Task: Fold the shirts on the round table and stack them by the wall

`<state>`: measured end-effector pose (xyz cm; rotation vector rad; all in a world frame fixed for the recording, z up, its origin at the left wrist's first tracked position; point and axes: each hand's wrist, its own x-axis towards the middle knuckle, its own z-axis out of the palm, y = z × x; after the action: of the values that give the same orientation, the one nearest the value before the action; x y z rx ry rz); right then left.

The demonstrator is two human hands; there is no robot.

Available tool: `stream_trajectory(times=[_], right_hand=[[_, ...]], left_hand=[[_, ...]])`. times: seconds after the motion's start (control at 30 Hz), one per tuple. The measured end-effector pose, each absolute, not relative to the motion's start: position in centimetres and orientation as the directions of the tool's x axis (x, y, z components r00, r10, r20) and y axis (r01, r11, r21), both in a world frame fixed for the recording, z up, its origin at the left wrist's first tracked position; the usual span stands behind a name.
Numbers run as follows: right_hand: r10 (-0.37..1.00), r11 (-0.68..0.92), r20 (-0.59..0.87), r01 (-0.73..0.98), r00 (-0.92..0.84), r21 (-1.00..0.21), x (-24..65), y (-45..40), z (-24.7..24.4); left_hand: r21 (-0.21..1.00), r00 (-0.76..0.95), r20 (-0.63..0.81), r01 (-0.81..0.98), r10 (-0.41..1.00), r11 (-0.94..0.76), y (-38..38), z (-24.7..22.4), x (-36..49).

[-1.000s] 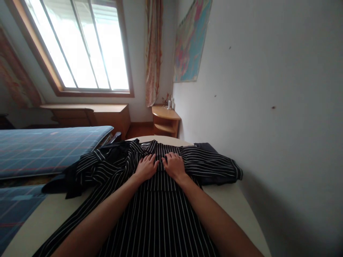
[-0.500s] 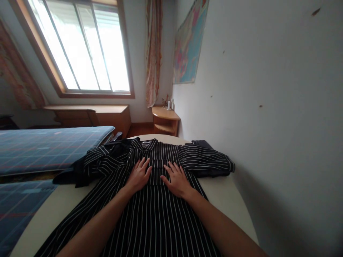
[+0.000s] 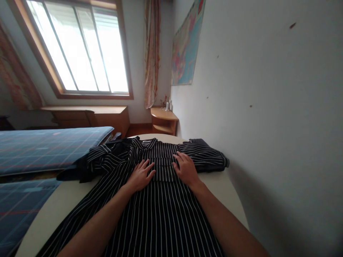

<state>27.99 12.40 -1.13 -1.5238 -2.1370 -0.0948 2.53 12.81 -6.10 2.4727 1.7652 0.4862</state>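
Note:
A black garment with white stripes [image 3: 160, 210] lies spread over a pale, round-edged table [image 3: 227, 192], its collar at the far side. One sleeve stretches right, and the left side is bunched with dark cloth [image 3: 77, 173]. My left hand [image 3: 141, 176] rests on the chest part, fingers spread. To its right, my right hand [image 3: 185, 168] lies on the fabric near the base of the right sleeve, fingers apart. Neither hand grips anything.
A bed with a blue plaid cover [image 3: 53, 148] stands to the left. Beyond are a wooden desk [image 3: 112, 110], a corner shelf [image 3: 164, 114] and a window [image 3: 80, 50]. A white wall [image 3: 268, 142] with a map [image 3: 186, 50] runs along the right.
My right hand has slid to the right and slightly away from me over the garment. My left hand has stayed nearly in place. The camera view has shifted slightly.

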Motion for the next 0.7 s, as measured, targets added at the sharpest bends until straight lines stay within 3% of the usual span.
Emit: stream_trajectory(times=[0.13, 0.27, 0.5, 0.6, 0.7], right_hand=[[0.849, 0.130, 0.528, 0.972, -0.006, -0.196, 30.8, 13.2, -0.6], [0.810, -0.062, 0.556, 0.970, 0.188, -0.237, 33.7, 13.8, -0.9], [0.898, -0.055, 0.401, 0.951, 0.181, -0.305, 36.1, 14.2, -1.0], [0.867, -0.074, 0.453, 0.954, 0.206, -0.290, 36.9, 14.2, -1.0], [0.782, -0.215, 0.534, 0.943, 0.321, -0.253, 37.8, 14.0, -1.3]], left_hand=[[0.233, 0.289, 0.196, 0.915, 0.937, -0.331, 12.8, -6.1, 2.5], [0.235, 0.288, 0.205, 0.913, 0.935, -0.333, 12.8, -6.1, 2.5], [0.231, 0.298, 0.212, 0.910, 0.931, -0.344, 13.0, -6.3, 2.3], [0.227, 0.296, 0.212, 0.912, 0.932, -0.341, 12.9, -6.2, 2.4], [0.224, 0.295, 0.215, 0.913, 0.931, -0.341, 12.9, -6.2, 2.4]])
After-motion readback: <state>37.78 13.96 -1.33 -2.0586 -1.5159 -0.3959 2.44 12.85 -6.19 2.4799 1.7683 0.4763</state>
